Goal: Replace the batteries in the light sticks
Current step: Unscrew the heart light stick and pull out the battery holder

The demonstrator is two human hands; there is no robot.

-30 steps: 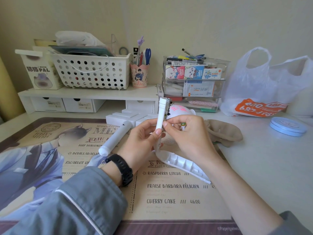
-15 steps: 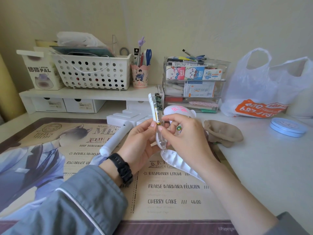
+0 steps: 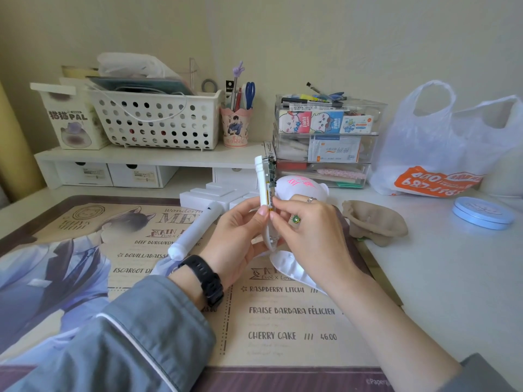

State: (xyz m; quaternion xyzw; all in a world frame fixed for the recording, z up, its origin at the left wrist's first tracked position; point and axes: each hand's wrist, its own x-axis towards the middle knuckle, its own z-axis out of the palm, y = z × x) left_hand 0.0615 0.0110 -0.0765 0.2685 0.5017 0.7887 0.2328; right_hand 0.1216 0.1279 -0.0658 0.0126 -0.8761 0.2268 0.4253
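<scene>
I hold the opened white light stick core upright above the desk mat. Its green circuit board and a white battery with a yellow band show along its right side. My left hand grips the core's lower part from the left. My right hand pinches the battery's lower end with thumb and forefinger. A second white light stick handle lies on the mat left of my hands. A white half-shell cover lies on the mat under my right wrist. A white dome head with pink writing sits behind my hands.
A printed desk mat covers the near desk. A brown cloth pouch and a blue round tin lie to the right, a white plastic bag behind them. White blocks, a shelf with a basket and clear drawers stand at the back.
The core has been turned in my hands so the circuit board and battery side face right. My right fingers have moved onto the battery.
</scene>
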